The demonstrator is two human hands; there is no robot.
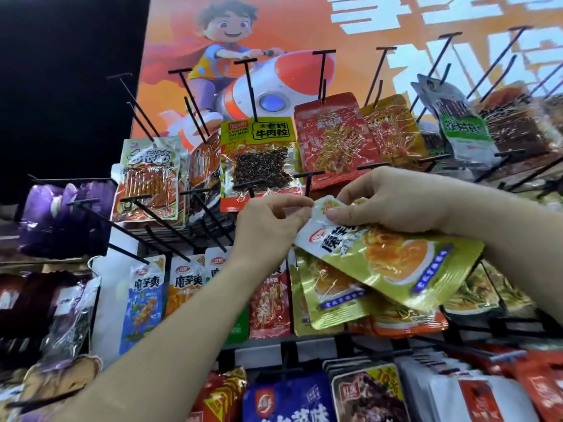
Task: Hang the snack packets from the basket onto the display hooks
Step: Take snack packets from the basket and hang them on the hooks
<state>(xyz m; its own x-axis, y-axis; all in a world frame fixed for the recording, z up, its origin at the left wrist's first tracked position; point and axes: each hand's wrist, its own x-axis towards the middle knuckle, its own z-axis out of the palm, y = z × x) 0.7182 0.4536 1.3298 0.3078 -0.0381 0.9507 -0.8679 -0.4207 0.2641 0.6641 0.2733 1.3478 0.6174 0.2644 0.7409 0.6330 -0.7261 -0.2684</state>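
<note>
1. Grip report: both hands are pinching the white header end of the gold-green snack packet; the left hand is nipping the very corner, and the right hand is pressing its thumb down just beside it.
2. The packet is floating in front of the rack's middle row; its long axis is running slantwise, header pointing up-left, bottom trailing down-right under the right wrist.
3. The black T-tipped hook is sticking out just above the header, nearer the left hand; I'm guessing the header needs lifting onto it; can't see the hole.
</note>
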